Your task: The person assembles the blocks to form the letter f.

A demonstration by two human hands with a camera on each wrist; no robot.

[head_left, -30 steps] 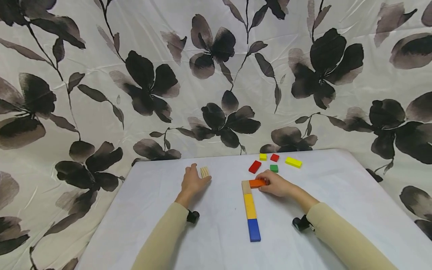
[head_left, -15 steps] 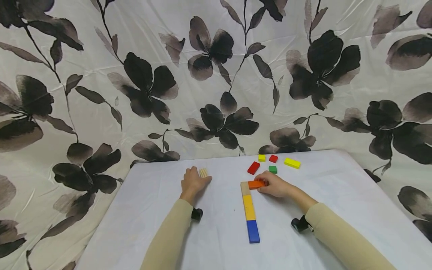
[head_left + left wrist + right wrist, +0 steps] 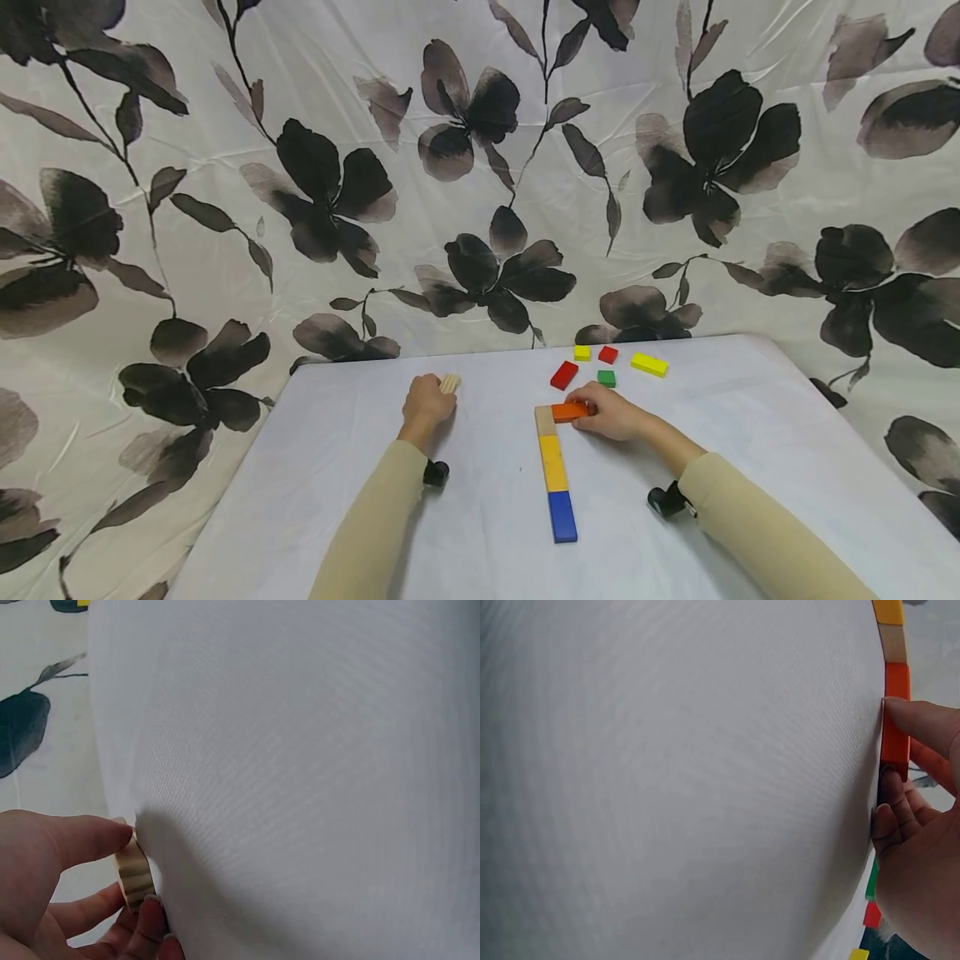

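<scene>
ridged block (image 3: 135, 874), orange block (image 3: 567, 412) — in hands (image 3: 427, 402) (image 3: 615, 415)

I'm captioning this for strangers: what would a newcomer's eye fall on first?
Probably the dark-flowered backdrop spread behind the white table. Next, the line of blocks down the table, with the right hand holding an orange block at its far end. Off to the left, the left hand pinches a pale ridged piece.
</scene>
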